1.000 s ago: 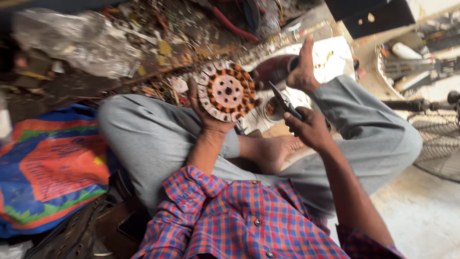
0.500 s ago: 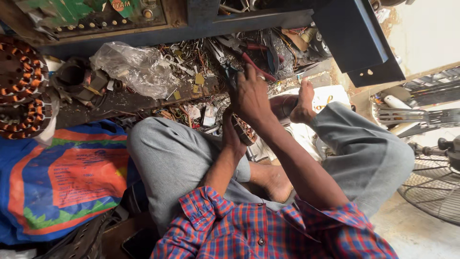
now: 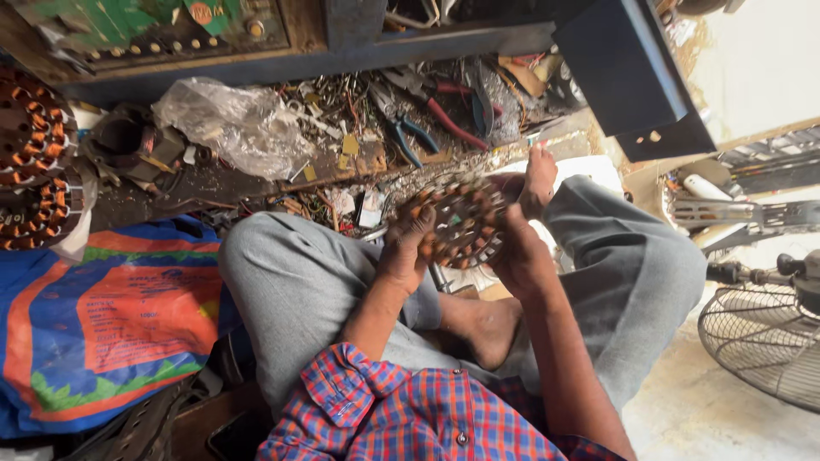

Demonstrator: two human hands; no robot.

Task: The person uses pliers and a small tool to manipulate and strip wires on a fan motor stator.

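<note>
I sit cross-legged on the floor in grey trousers and a red-blue checked shirt. Both hands hold a round fan motor stator (image 3: 463, 224) with copper-wound coils, raised above my lap. My left hand (image 3: 404, 248) grips its left rim, fingers curled over the coils. My right hand (image 3: 515, 256) clasps its right rim. My bare right foot (image 3: 538, 181) rests just beyond the stator.
A cluttered low shelf ahead holds pliers (image 3: 408, 128) with blue handles, red-handled cutters (image 3: 453, 119), a crumpled plastic bag (image 3: 232, 124) and scraps. More wound stators (image 3: 30, 162) lie at far left. A blue-orange woven sack (image 3: 102, 316) is at left, a fan guard (image 3: 764, 341) at right.
My view has tipped up and the stator has turned. My right hand, which reached forward over the stator half a second ago, now grips its right rim.
</note>
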